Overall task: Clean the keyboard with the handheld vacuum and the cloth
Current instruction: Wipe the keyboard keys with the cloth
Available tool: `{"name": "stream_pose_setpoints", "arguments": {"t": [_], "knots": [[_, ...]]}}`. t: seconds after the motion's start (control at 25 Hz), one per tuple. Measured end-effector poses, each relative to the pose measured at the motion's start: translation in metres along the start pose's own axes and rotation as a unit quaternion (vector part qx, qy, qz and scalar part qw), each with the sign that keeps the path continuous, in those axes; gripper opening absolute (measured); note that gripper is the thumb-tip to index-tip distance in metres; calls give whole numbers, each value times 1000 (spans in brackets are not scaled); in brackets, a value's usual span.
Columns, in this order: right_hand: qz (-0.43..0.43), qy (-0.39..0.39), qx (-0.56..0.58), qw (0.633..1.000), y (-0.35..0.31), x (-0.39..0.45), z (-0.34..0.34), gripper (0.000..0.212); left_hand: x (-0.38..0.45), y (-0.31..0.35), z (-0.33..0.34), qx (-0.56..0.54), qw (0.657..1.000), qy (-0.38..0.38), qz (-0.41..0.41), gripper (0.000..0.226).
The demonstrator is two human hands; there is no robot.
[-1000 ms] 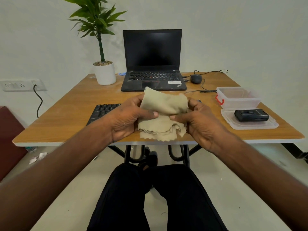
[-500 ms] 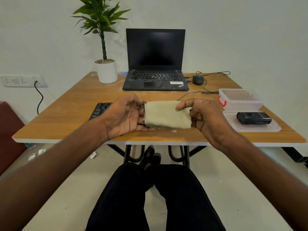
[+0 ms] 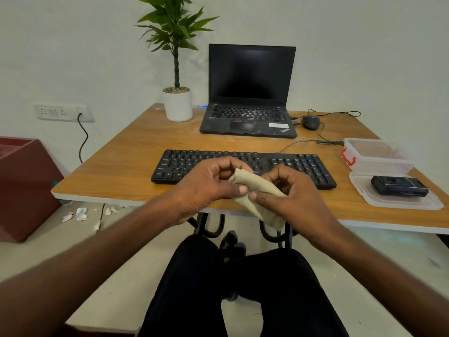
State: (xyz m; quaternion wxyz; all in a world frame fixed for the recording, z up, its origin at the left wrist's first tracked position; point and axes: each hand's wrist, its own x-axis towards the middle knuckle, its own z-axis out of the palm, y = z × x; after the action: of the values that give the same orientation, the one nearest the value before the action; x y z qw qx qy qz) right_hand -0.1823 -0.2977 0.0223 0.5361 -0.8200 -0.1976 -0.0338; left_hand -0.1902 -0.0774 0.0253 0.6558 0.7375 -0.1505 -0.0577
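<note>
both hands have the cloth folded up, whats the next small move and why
Probably lower the cloth onto the keyboard and start wiping the keys. The left hand and right hand both pinch it into a narrow folded strip just above the desk edge, directly in front of the keyboard, and it is not yet touching the keys.
</note>
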Motion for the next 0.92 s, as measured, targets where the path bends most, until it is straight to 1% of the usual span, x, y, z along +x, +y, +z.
{"name": "stream_pose_setpoints", "arguments": {"t": [0.12,0.16,0.2,0.28,0.32,0.36,0.44,0.52,0.6,0.68,0.8,0.88,0.92], "knots": [[31,27,0,999,4,2,8,22,-8,0,-27,129,989,45,50,46],[46,25,16,999,4,3,10,23,-10,-2,-46,174,981,68,59,52],[59,26,39,997,4,6,12,25,-12,-6,-69,212,971,91,55,63],[75,32,88,993,0,14,18,26,-15,-15,-114,270,955,124,-4,100],[75,33,108,991,-4,21,23,26,-16,-21,-133,287,949,126,-40,119],[68,32,118,990,-9,29,27,26,-16,-28,-147,294,946,116,-68,131],[21,22,91,995,-19,52,40,30,-12,-42,-164,286,949,84,-100,143],[-50,15,-4,999,-28,83,57,32,-6,-55,-171,264,956,66,-111,149],[-119,2,-126,985,-34,115,79,31,0,-67,-175,264,956,68,-110,150],[-172,-30,-220,960,-38,145,105,30,4,-72,-177,276,951,79,-113,150],[-223,-72,-292,927,-44,179,144,29,6,-77,-179,280,950,97,-100,146],[-248,-96,-350,898,-45,192,165,25,7,-78,-180,271,953,104,-89,142],[-248,-121,-383,881,-45,195,173,23,7,-79,-181,265,955,103,-87,140]]}}
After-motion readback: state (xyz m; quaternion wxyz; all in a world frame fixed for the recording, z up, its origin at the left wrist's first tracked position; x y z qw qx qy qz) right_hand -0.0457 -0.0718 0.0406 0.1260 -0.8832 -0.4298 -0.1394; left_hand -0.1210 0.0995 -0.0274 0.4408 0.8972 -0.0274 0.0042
